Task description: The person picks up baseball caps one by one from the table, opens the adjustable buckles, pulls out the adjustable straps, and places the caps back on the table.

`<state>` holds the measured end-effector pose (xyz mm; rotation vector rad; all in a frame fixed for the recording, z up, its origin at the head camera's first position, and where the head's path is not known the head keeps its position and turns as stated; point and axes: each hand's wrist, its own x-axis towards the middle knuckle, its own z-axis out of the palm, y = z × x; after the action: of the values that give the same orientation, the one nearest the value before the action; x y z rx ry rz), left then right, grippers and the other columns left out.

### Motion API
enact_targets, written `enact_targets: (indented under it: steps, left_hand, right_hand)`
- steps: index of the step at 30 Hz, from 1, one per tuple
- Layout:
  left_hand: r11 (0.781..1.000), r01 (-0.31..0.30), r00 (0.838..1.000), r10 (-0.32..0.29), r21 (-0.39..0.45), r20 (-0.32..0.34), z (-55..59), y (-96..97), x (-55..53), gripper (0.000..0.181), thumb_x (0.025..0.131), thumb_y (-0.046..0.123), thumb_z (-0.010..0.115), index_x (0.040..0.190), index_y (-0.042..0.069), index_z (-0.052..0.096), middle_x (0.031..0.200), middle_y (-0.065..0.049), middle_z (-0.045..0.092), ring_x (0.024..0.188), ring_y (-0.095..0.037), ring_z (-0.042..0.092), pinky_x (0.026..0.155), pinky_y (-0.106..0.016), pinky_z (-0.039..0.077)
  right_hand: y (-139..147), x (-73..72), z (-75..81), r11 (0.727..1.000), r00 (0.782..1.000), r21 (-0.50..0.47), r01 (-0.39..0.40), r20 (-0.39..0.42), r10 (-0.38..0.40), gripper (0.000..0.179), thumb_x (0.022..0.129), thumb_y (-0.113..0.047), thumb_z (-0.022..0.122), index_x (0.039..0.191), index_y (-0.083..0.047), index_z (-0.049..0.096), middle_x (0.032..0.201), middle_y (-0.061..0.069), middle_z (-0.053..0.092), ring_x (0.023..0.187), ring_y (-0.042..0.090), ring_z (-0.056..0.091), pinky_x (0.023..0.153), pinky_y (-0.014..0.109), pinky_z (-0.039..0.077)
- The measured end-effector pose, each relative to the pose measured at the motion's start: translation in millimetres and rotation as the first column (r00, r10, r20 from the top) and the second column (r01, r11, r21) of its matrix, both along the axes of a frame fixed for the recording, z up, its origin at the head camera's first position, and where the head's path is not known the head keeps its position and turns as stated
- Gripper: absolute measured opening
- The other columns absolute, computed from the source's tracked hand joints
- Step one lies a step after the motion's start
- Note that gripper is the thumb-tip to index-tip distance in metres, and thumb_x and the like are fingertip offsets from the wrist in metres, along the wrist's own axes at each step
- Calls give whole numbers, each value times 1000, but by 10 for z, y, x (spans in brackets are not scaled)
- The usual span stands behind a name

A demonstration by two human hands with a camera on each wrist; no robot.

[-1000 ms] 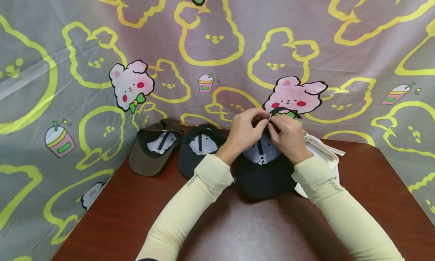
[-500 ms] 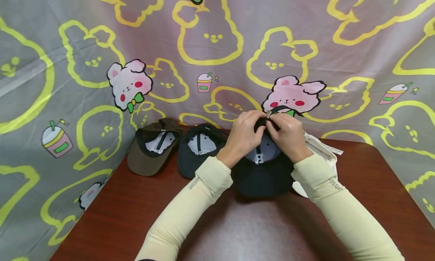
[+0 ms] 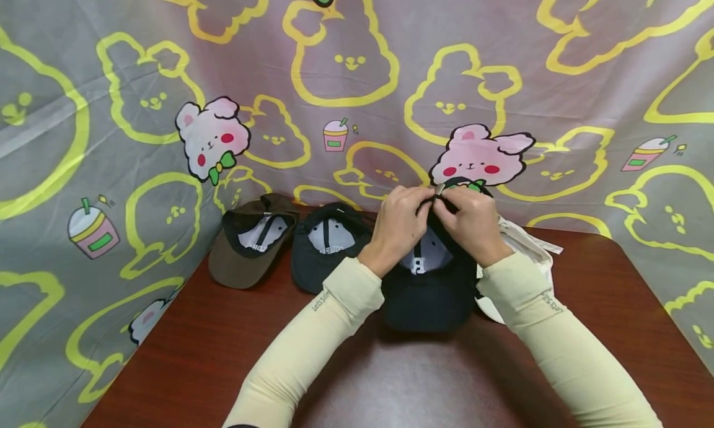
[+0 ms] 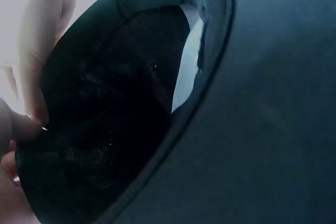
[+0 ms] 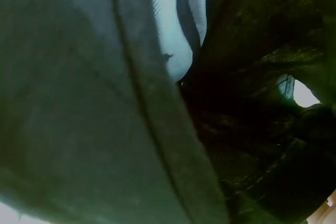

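A black baseball cap (image 3: 428,301) hangs between both hands, its brim toward me and its pale inner lining with a white mark (image 3: 418,265) showing. At its back strap, the fingertips of my left hand (image 3: 397,223) and right hand (image 3: 471,220) meet, pinching the strap around a small metal buckle (image 3: 439,189). Behind the right fingers, the black strap (image 3: 460,181) arches up in a loop. In the left wrist view the cap's brim (image 4: 278,103) fills the right side, with fingers (image 4: 34,93) on the far edge of the band. The right wrist view shows mostly brim (image 5: 79,103) and dark inside.
On the brown table (image 3: 167,353), a brown cap (image 3: 240,261) and a dark cap (image 3: 307,261) lie upturned to the left. A white cap (image 3: 538,254) sits partly behind my right forearm. A patterned curtain (image 3: 357,62) hangs behind the table.
The black cap has shifted slightly left and its brim has tipped down toward me. The metal buckle has tilted between the fingertips. Both hands have stayed nearly in place at the strap.
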<state>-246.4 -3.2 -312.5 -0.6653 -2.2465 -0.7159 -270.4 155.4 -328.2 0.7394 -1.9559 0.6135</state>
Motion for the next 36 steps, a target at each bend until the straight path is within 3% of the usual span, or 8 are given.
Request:
enact_targets:
  steps: [7, 15, 20, 27, 36]
  left_hand:
    - [1000, -8, 1000, 9, 19, -17, -39, -10, -5, 21, 94, 13, 66, 112, 10, 76, 111, -2, 77, 94, -18, 68, 85, -28, 54]
    - [1000, -27, 1000, 27, -4, 10, -58, 11, 14, 23, 95, 15, 66, 115, 11, 75, 110, -1, 77, 90, -17, 67, 82, -27, 55]
    - [999, -46, 999, 46, -7, 7, -61, 21, 5, 22, 96, 16, 65, 114, 11, 75, 111, -1, 77, 95, -17, 68, 86, -27, 54]
    - [996, -90, 995, 90, 4, -29, -36, 28, -10, 22, 96, 19, 62, 113, 13, 74, 113, 0, 75, 97, -18, 66, 83, -29, 53]
    - [997, -80, 995, 81, 21, -50, 18, 33, -33, 20, 95, 16, 62, 110, 13, 75, 109, 0, 76, 99, -19, 67, 86, -33, 52]
  right_hand:
    - [-35, 25, 10, 999, 996, 11, 49, 79, -49, 8, 83, -7, 70, 80, 0, 73, 77, 18, 73, 70, 35, 69, 67, 48, 55]
    - [-21, 9, 25, 997, 990, -29, 75, 124, -71, 9, 82, -5, 71, 79, 2, 74, 76, 19, 73, 67, 36, 69, 65, 49, 55]
    - [-11, 3, 48, 997, 984, -17, 76, 166, -72, 8, 83, -5, 72, 84, 3, 76, 80, 20, 75, 72, 36, 71, 69, 50, 56]
    - [-14, 57, 99, 997, 982, 23, 72, 172, -75, 9, 86, -3, 73, 89, 5, 73, 84, 22, 74, 75, 38, 70, 74, 51, 57]
    - [-52, 114, 123, 996, 985, 49, 69, 154, -76, 10, 87, -4, 71, 90, 5, 71, 87, 23, 73, 79, 38, 70, 76, 51, 57]
